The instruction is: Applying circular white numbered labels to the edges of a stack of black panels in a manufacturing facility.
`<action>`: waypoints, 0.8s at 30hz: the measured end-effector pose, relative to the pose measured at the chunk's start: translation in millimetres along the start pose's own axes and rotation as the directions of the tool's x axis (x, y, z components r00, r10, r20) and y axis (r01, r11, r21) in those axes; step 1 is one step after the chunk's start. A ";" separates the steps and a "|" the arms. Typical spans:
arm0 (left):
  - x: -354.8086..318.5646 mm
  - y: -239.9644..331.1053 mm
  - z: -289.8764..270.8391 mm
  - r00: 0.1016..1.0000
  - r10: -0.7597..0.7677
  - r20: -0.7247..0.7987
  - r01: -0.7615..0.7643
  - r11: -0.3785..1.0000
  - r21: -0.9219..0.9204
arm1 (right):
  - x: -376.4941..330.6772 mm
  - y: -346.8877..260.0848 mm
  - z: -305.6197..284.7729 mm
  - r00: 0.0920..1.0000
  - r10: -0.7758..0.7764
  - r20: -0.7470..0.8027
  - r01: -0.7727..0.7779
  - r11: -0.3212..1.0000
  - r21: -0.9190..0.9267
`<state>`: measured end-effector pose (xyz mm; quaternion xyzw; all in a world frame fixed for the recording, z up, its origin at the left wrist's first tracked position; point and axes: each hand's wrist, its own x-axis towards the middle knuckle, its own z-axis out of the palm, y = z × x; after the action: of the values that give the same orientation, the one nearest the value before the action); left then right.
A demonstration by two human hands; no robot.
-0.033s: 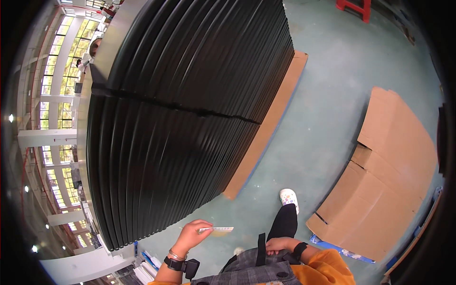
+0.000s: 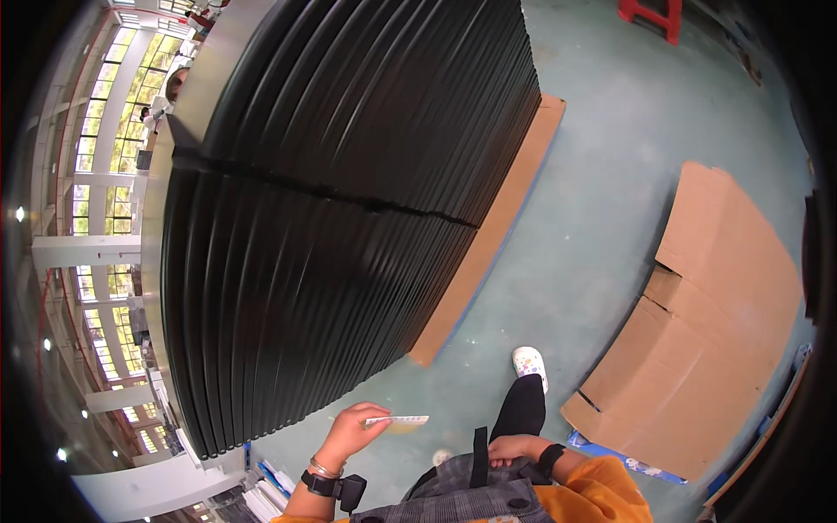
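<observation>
My left hand [image 2: 356,430] pinches a small sheet of labels [image 2: 403,424] between thumb and fingers. It has a white printed edge and a pale yellowish part below. That hand is out over the floor, just off the near lower end of a tall stack of black panels [image 2: 349,200]. Close to my body, my right hand [image 2: 510,449] is closed, resting against the grey checked apron [image 2: 471,501] beside a black strap [image 2: 479,458]. Whether its curled fingers grip anything is hidden.
Under the stack lies a cardboard sheet [image 2: 488,270] along its right side. A larger folded cardboard piece [image 2: 697,349] is on the green floor at right. A red stool [image 2: 654,17] stands at the far top. Beyond the stack, a person's head [image 2: 177,84] shows.
</observation>
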<state>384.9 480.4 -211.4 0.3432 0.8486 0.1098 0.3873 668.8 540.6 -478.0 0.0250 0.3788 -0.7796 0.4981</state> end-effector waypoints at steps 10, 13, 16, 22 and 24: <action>-59.8 -43.4 17.6 0.987 0.010 -0.160 -0.044 0.977 -0.208 | -0.9 8.8 5.4 0.982 0.104 -0.155 -0.121 0.987 -0.105; -84.6 -72.0 28.1 0.973 -0.006 -0.232 -0.054 0.966 -0.251 | 3.8 -3.0 -0.9 0.959 0.117 -0.259 -0.192 0.937 -0.291; -109.3 -101.3 44.8 0.953 -0.021 -0.303 -0.078 0.948 -0.308 | 20.7 -9.1 -15.8 0.807 -0.116 -0.579 -0.389 0.632 -0.670; -154.5 -157.9 84.0 0.919 -0.078 -0.388 -0.095 0.908 -0.408 | 59.2 -125.7 6.9 0.436 -0.735 -0.519 -0.097 0.535 -0.839; -161.9 -181.2 97.0 0.902 -0.119 -0.415 -0.090 0.888 -0.452 | 89.0 -173.6 24.1 0.344 -0.881 -0.326 0.066 0.369 -0.927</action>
<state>441.0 230.5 -264.7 0.2020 0.8651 0.3778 0.2608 494.1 495.9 -399.7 0.0228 0.8444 -0.5281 -0.0872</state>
